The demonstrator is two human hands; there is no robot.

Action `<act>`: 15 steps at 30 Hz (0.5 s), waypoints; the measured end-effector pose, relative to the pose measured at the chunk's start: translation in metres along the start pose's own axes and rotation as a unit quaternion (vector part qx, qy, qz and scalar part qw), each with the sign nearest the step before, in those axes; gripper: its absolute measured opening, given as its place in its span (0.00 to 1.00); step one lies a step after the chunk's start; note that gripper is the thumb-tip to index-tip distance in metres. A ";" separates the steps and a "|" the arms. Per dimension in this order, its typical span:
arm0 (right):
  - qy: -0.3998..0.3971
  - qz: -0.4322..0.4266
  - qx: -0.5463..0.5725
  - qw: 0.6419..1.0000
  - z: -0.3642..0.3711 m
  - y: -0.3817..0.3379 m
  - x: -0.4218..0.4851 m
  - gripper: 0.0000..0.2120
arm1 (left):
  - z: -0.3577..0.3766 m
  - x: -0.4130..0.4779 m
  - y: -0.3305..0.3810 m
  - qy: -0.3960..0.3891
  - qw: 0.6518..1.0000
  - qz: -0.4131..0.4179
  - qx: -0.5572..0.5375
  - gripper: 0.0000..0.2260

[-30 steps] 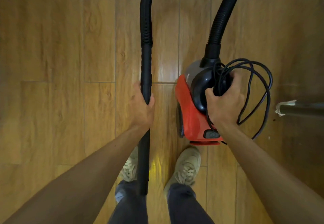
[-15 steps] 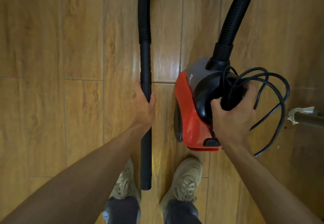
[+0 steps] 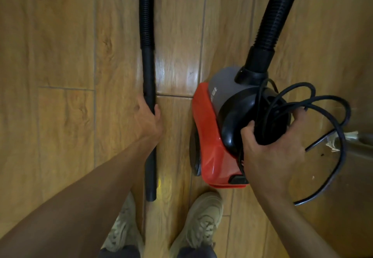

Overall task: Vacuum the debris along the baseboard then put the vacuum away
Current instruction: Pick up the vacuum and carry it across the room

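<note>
Fingers of the right hand [image 3: 270, 156] curl round the black handle of the vacuum [image 3: 210, 146], trapping loops of cord [image 3: 331, 104] against it. Left of the vacuum, the left hand [image 3: 148, 120] is wrapped round the rigid wand [image 3: 150, 72]. Beyond the vacuum, the ribbed hose [image 3: 276, 11] arches out of view. Neither hold has altered over the last second. The vacuum has drifted rightward in view, and the taped leg [image 3: 341, 138] to its right now lies beneath the cord loops. Judgement: vacuuming is finished and the carry to storage is underway. No storage place is visible.
</note>
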State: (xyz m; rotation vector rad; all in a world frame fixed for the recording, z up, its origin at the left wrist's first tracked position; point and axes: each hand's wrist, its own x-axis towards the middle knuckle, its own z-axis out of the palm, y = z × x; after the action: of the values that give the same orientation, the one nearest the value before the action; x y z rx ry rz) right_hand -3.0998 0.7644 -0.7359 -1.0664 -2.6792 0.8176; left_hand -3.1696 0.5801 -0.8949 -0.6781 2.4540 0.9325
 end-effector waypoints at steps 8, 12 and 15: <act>0.006 0.023 0.004 1.000 -0.005 -0.016 -0.002 0.26 | -0.038 -0.017 0.024 -0.053 0.992 0.002 0.114 0.25; -0.038 0.048 -0.008 0.998 -0.015 -0.028 -0.003 0.26 | -0.093 -0.045 0.042 -0.108 0.970 0.072 0.205 0.26; -0.112 0.052 -0.021 0.992 -0.029 -0.034 -0.003 0.29 | -0.147 -0.060 0.061 -0.138 0.942 0.137 0.273 0.25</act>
State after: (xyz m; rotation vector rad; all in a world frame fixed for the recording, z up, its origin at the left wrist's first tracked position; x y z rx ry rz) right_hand -3.1086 0.7549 -0.6933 -1.1985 -2.8572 0.9557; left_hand -3.1884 0.5348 -0.7318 -0.0126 2.4129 0.3596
